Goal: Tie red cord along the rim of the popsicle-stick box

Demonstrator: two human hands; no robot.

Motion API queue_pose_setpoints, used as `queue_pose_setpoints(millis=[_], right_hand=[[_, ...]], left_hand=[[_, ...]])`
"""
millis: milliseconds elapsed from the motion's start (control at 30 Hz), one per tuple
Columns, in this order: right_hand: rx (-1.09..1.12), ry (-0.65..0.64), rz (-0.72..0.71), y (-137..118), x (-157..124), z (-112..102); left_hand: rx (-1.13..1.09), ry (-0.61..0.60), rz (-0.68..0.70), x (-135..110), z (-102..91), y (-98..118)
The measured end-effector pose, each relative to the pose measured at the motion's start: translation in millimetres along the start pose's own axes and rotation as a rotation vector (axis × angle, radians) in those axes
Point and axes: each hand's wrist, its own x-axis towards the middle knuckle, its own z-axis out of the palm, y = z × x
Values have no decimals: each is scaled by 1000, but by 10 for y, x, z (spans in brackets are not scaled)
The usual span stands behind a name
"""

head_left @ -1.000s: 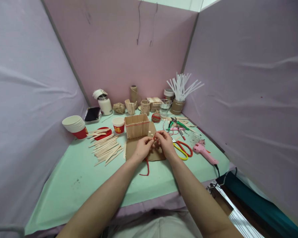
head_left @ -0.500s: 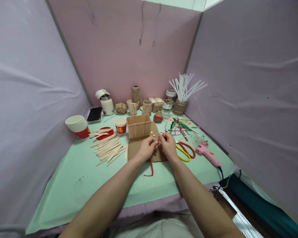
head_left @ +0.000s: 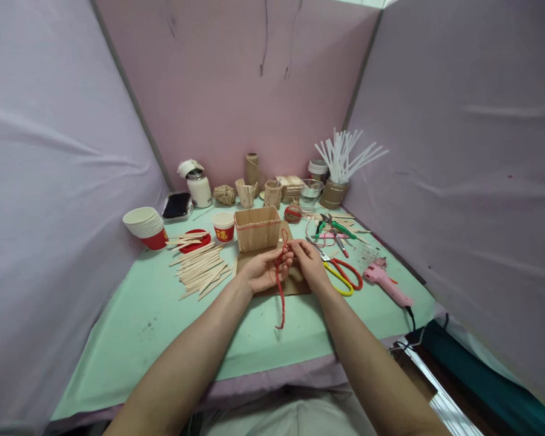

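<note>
My left hand point(head_left: 264, 270) and my right hand point(head_left: 309, 263) meet above a brown cardboard sheet point(head_left: 296, 278) in the middle of the green table. Both pinch a red cord point(head_left: 280, 284). The cord loops up between my fingertips, and its tail hangs down to the table in front of my left palm. My left palm is turned upward with the fingers curled. Just behind my hands stands a small box made of wooden sticks point(head_left: 257, 228) with a red line along its rim.
Loose wooden sticks point(head_left: 200, 270) lie to the left, beside red paper cups point(head_left: 148, 226) and a red lid point(head_left: 192, 244). Scissors point(head_left: 341, 274), green pliers point(head_left: 334, 228) and a pink glue gun point(head_left: 385, 281) lie to the right. Jars, twine and white straws point(head_left: 344, 157) line the back wall.
My hands have lifted the red cord. Its tail, which lay curled on the table edge of the cardboard, now hangs straight down, and my left palm has turned upward.
</note>
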Motion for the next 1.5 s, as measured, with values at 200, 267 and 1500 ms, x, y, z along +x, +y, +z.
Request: queue_pose_setpoints(millis=[200,267,1500], right_hand=[[-70,-74,-53,-4,-7,-8],[-87,-65,-76,13,-2,-20],[-325,126,-104,239,79,-79]], left_hand=[[-82,-11,-9,-54,72,20],[-83,-13,-4,-67,89,20],[341,-35,289,-31,91,-17]])
